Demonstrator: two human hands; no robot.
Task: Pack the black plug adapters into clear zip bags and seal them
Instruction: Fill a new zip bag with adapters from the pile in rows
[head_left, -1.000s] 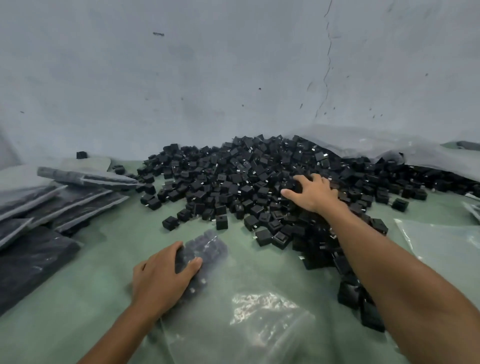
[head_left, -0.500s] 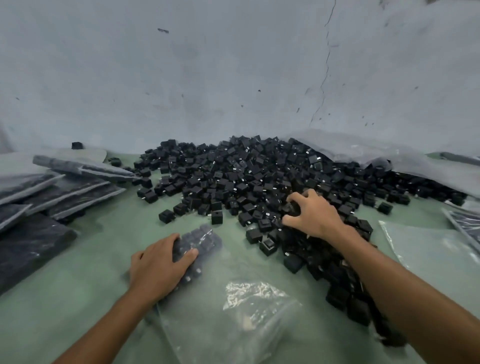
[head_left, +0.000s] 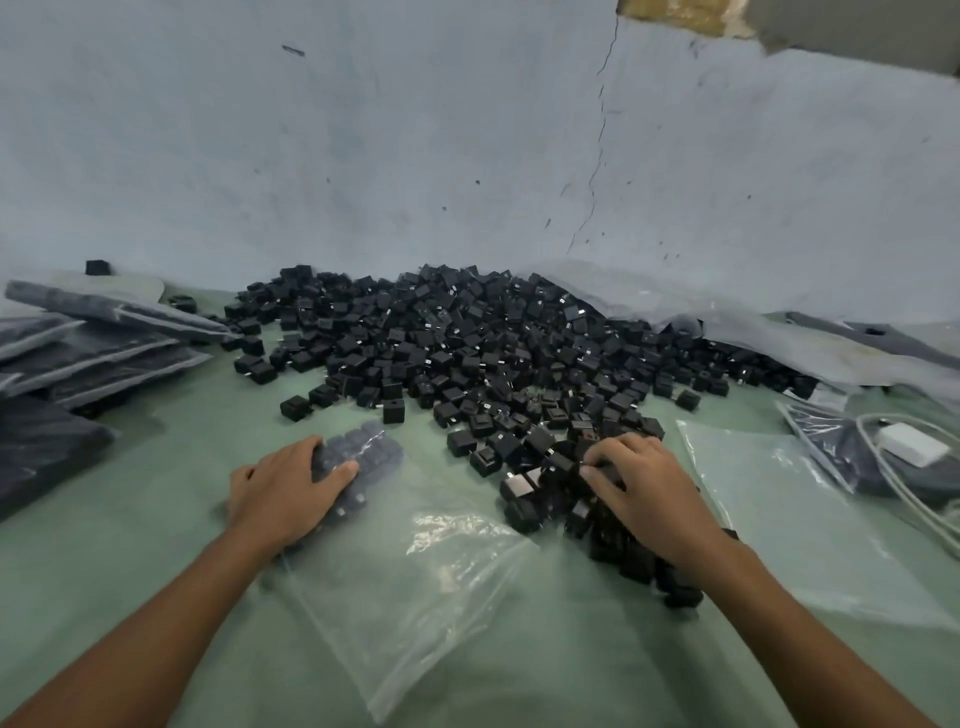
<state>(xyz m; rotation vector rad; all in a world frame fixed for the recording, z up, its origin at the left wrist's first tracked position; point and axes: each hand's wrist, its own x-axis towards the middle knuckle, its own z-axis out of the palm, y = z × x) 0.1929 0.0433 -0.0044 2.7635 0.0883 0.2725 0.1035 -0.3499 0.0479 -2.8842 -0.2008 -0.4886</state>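
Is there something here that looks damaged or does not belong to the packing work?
Yes. The wall has a long crack running down from a broken patch at its top edge. At the right, a white charger lies on a bag, unlike the black adapters.

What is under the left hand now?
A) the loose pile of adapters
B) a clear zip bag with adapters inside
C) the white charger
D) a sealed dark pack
B: the left hand rests on the clear zip bag, over black adapters inside it.
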